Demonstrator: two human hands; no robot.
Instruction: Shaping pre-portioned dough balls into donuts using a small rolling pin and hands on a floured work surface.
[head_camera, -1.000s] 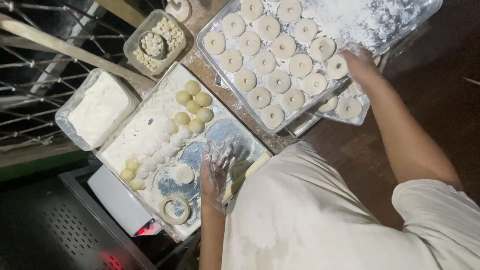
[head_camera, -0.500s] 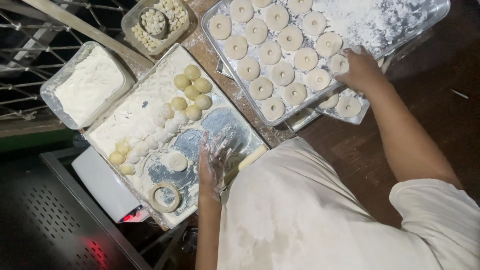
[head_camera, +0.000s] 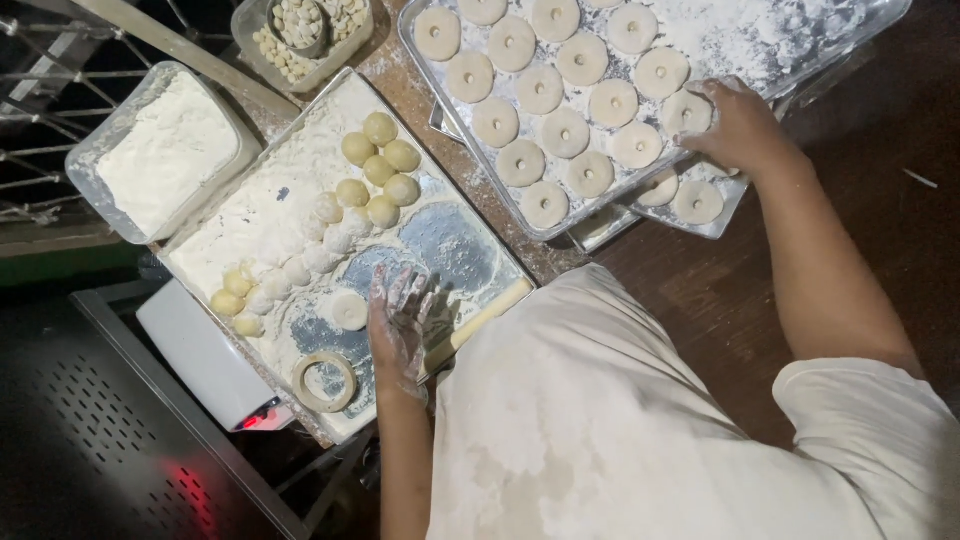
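My left hand (head_camera: 400, 322), coated in flour, lies flat with fingers spread on the floured metal tray (head_camera: 460, 250), right beside a flattened dough disc (head_camera: 348, 310). A wooden rolling pin (head_camera: 490, 312) lies just to its right. My right hand (head_camera: 742, 130) rests at the near rim of a second tray (head_camera: 430, 80) filled with several ring-shaped dough pieces. Its fingertips curl against one dough ring (head_camera: 685, 110), and its back hides the grip. Several dough balls (head_camera: 380, 165) sit in rows on the floured tray.
A round cutter ring (head_camera: 325, 382) lies at the floured tray's near corner. A tub of flour (head_camera: 165, 150) and a tub of small filling balls (head_camera: 300, 35) stand at the far left. A white scale (head_camera: 205, 360) and a smaller tray (head_camera: 700, 205) sit nearby.
The view has shifted a little. My left hand has slid slightly across the floured tray and stays flat. My right hand has kept its place at the ring tray's rim.
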